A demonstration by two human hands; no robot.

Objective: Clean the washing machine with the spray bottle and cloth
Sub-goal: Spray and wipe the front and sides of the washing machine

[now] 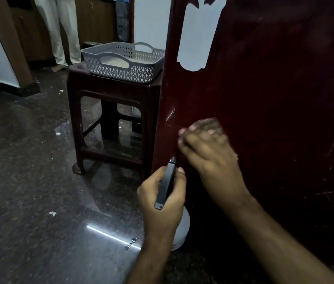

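The washing machine's dark maroon side panel [274, 99] fills the right half of the view and shows faint scratches and smears. My left hand [160, 208] grips the spray bottle by its black head [167, 181], nozzle up, close to the panel's front corner. The bottle's white body [183, 226] shows below my hand. My right hand [207, 148] is motion-blurred against the panel just above the nozzle, with its fingers bent. No cloth shows, and whether one lies under that hand is hidden.
A maroon plastic stool [110, 89] stands directly left of the machine and carries a grey perforated basket [121, 66]. A person's legs [63, 37] stand at the back left. The dark polished floor [38, 181] has water drops [131, 242] and white specks. A pale sticker [199, 37] sits high on the panel.
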